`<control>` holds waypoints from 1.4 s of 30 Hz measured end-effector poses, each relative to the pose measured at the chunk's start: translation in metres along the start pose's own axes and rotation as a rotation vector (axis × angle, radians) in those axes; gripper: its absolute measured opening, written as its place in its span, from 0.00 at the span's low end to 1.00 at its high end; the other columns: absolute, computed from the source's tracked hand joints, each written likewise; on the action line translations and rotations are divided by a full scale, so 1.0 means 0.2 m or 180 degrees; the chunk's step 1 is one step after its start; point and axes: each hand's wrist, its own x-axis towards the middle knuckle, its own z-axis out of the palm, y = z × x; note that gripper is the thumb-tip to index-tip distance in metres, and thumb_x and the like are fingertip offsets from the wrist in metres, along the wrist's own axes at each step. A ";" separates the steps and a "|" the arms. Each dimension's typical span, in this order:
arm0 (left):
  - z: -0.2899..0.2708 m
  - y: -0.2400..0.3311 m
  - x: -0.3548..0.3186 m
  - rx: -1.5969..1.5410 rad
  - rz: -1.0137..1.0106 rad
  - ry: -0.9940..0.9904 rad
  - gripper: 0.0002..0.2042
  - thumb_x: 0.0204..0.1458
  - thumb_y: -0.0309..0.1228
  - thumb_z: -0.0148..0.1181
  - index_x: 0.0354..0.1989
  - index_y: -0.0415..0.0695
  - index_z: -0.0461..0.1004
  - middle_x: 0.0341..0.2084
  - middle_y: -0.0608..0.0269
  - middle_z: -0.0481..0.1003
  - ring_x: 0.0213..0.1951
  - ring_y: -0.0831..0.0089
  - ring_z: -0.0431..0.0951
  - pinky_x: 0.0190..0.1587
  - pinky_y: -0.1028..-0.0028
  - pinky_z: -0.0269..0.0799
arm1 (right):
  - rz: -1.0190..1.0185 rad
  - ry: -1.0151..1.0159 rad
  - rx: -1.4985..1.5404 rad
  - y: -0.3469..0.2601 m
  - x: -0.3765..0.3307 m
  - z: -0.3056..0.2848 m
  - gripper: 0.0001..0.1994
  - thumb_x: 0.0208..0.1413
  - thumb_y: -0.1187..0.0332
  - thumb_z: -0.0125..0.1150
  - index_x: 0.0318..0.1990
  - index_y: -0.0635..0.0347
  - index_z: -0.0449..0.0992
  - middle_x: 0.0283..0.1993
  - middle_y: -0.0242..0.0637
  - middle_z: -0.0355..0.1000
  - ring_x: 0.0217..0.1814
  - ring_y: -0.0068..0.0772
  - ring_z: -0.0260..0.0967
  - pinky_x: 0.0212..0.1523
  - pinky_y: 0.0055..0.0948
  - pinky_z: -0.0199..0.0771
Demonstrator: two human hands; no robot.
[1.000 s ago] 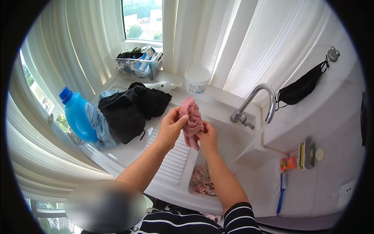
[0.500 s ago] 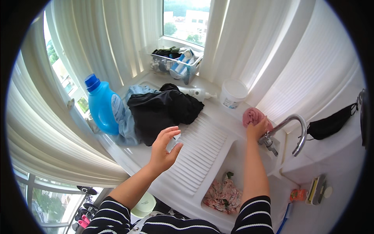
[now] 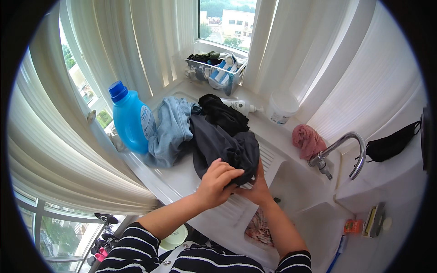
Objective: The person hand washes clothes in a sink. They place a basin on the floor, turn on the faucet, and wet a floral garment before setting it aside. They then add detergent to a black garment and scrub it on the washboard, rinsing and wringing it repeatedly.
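Note:
A dark grey garment [image 3: 221,143], its kind unclear in the folds, is bunched over the ribbed washboard [image 3: 266,154]. My left hand [image 3: 217,183] grips its near edge from the left, fingers bent over the cloth. My right hand [image 3: 257,187] holds the same edge from the right, and some of its fingers are hidden behind the fabric. Just beyond lies a black cloth [image 3: 223,111]. Light blue denim [image 3: 173,123] is heaped to the left. A pink floral cloth [image 3: 259,227] rests in the basin, partly covered by my right forearm.
A blue detergent jug [image 3: 129,120] stands at the left. At the back are a clear bin [image 3: 214,73], a white pump bottle [image 3: 239,106] and a white tub [image 3: 282,108]. The rolled pink towel [image 3: 307,141] sits by the curved faucet [image 3: 337,148]. A black mask [image 3: 393,143] hangs right.
My right hand has left the pink towel and moved left onto the dark grey garment. My left hand has closed on it too. The garment has been drawn nearer and rightward over the washboard.

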 end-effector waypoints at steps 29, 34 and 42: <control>0.29 0.35 0.30 -0.4669 -0.3677 -0.1048 0.14 0.57 0.26 0.54 0.52 0.40 0.70 0.43 0.56 0.77 0.43 0.67 0.79 0.47 0.69 0.76 | 0.0137 0.2036 0.2574 -0.64 -1.04 -0.66 0.22 0.65 0.60 0.50 0.61 0.63 0.66 0.59 0.45 0.69 0.60 0.41 0.68 0.62 0.37 0.68; 0.93 0.67 -0.05 -0.4760 -0.4445 -0.2770 0.28 0.57 0.34 0.58 0.65 0.39 0.59 0.62 0.49 0.64 0.62 0.57 0.66 0.62 0.61 0.62 | 0.0936 0.3223 0.0815 -0.50 -1.41 -1.11 0.27 0.58 0.59 0.61 0.61 0.65 0.65 0.58 0.44 0.70 0.57 0.40 0.70 0.58 0.38 0.71; 1.13 0.57 -0.32 -0.2687 -0.3082 -0.3855 0.35 0.53 0.38 0.64 0.67 0.38 0.56 0.60 0.44 0.66 0.60 0.60 0.67 0.61 0.67 0.63 | 0.3002 0.1732 -0.4369 -0.08 -1.47 -1.10 0.39 0.44 0.53 0.71 0.64 0.52 0.63 0.69 0.47 0.54 0.64 0.56 0.61 0.57 0.46 0.70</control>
